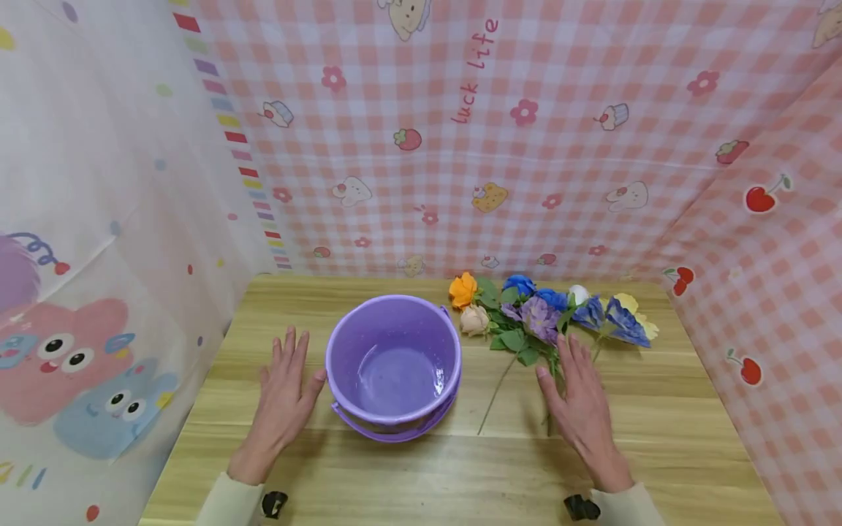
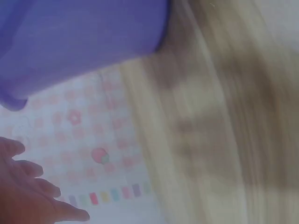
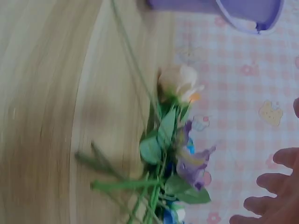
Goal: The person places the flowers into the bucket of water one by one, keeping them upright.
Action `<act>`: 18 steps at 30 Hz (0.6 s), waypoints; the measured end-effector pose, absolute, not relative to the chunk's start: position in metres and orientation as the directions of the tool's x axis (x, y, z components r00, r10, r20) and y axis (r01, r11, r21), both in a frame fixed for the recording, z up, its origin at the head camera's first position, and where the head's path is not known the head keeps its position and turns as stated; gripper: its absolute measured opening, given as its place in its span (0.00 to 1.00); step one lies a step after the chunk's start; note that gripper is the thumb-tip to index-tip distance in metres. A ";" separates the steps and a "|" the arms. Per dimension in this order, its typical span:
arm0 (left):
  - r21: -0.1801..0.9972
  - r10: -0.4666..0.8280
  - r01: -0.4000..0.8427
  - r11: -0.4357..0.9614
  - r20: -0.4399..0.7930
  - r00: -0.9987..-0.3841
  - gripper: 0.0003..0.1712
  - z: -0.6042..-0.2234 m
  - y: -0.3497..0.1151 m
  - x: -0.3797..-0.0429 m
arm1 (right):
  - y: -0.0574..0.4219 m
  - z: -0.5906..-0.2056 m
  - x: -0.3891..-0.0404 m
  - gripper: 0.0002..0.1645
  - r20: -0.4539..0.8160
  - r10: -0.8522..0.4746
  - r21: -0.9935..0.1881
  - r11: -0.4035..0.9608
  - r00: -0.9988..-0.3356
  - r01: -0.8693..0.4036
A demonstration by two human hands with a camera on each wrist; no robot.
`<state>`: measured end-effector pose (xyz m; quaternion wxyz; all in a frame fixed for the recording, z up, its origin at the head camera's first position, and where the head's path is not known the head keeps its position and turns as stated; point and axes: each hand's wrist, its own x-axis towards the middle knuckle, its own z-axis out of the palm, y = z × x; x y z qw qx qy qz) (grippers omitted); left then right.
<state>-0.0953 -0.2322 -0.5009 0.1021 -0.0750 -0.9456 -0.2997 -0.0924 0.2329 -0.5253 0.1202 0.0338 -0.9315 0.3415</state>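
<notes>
A purple bucket (image 1: 355,329) with its handle lowered at the front stands left of the table's middle. Just left of it is my left hand (image 1: 279,405), palm down with straight fingers, the thumb close to the bucket's side. My right hand (image 1: 582,405) hovers over the flower stems, fingers extended and holding nothing. Artificial flowers lie right of the bucket: an orange rose (image 1: 463,290), a cream rose (image 1: 473,320), a purple flower (image 1: 541,318), several blue ones (image 1: 520,285) and a yellow one (image 1: 628,303). The right wrist view shows green stems (image 3: 124,185) beside the fingers.
The wooden table (image 1: 447,482) meets a pink checked cloth (image 1: 421,168) along its back edge. A white cartoon-print cloth (image 1: 131,219) hangs on the left side, and a cherry-print checked cloth (image 1: 789,292) on the right.
</notes>
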 end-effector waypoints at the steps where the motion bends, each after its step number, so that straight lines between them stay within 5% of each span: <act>1: 0.560 0.081 0.215 0.800 0.254 -0.964 0.42 -0.499 -0.229 -0.095 | 0.231 -0.525 -0.092 0.41 0.238 0.035 -0.668 0.731 -0.971 -0.138; 9: 0.551 0.136 0.288 0.783 0.300 -0.944 0.43 -0.492 -0.213 -0.093 | 0.218 -0.522 -0.090 0.37 0.056 0.124 -0.902 0.432 -0.991 0.003; 18: 0.529 0.167 0.309 0.790 0.300 -0.939 0.46 -0.500 -0.204 -0.092 | 0.214 -0.533 -0.094 0.38 -0.089 0.083 -0.980 0.172 -0.993 0.103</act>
